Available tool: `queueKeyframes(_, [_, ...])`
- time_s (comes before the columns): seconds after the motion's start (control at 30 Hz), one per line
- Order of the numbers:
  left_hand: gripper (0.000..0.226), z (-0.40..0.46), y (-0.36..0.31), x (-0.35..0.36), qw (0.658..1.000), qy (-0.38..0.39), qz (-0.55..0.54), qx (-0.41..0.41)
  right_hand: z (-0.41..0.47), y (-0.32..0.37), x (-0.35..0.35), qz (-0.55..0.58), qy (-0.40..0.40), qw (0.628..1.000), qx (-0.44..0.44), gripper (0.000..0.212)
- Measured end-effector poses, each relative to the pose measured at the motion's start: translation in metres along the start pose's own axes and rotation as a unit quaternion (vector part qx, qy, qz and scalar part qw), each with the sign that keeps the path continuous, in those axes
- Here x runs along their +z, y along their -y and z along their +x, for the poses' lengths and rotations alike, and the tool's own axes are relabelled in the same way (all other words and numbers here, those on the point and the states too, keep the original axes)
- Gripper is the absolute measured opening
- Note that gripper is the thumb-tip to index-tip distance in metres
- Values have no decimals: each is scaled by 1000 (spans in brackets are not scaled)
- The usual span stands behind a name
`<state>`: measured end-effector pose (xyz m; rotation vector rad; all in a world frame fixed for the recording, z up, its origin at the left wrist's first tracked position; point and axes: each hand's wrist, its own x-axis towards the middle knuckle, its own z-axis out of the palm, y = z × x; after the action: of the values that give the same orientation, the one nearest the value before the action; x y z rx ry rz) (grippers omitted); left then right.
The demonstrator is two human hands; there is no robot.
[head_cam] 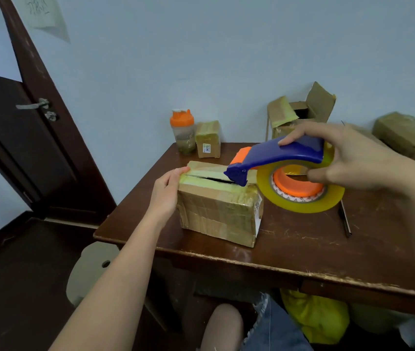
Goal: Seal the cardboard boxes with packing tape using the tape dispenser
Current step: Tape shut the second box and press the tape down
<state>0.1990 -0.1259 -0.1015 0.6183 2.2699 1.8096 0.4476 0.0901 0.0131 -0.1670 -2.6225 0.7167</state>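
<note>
A tape-covered cardboard box (216, 214) stands near the front left of the brown table (302, 249), its top flaps parted by a narrow dark gap. My left hand (167, 191) holds the box's left top corner, thumb on the flap edge. My right hand (348, 158) grips a blue tape dispenser (277, 155) with an orange core and a yellowish tape roll (300, 196). The dispenser's blue nose touches the right end of the box's top seam.
At the back of the table stand a shaker bottle (182, 131) with an orange lid, a small taped box (207, 139) and an open cardboard box (300, 112). Another box (409, 135) lies far right. A pen (345, 219) lies right of the roll. A dark door (24, 148) is left.
</note>
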Motion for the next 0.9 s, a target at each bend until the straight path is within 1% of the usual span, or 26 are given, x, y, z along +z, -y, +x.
queueKeyframes(0.17, [35, -2, -2, 6, 1000, 7, 11, 7, -16, -12, 5, 22, 8, 999, 35, 66])
queueKeyframes(0.47, [35, -4, -7, 14, 1000, 15, 15, 12, -39, -23, -1, 43, 4, 997, 62, 64])
queueKeyframes(0.67, [35, -2, -9, 16, 1000, 12, 13, 9, -44, -26, 9, 49, 10, 995, 86, 62])
queueKeyframes(0.9, [36, 11, -12, 6, 995, 31, 91, 10, -36, -27, 23, 51, 21, 993, 104, 60])
